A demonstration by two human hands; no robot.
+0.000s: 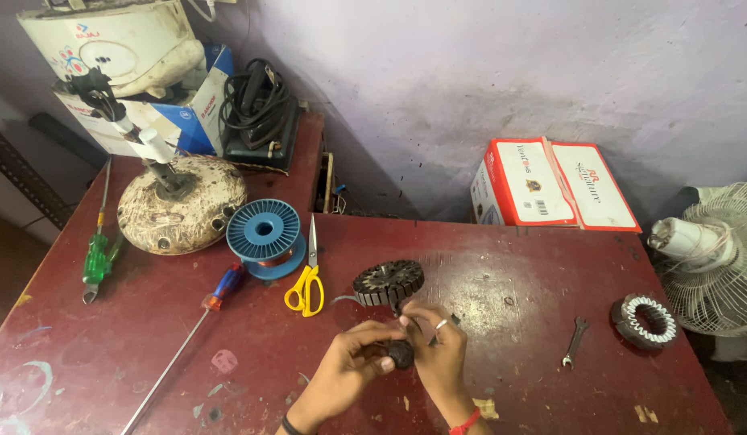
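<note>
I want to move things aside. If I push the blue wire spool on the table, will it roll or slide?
The blue spool lies flat on its flange, so it would probably slide, not roll. The copper winding looks thin, so it is likely light. Pushed toward the yellow scissors, it would probably bump them.

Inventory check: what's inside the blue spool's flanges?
Copper-coloured wire shows between the flanges of the blue spool, low at the front. The upper flange covers the rest of the winding, so how full it is cannot be seen.

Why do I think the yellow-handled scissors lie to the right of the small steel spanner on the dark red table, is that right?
Not quite. The head view shows the yellow-handled scissors lying to the left of the small steel spanner on the dark red table, with both hands between them.
</note>
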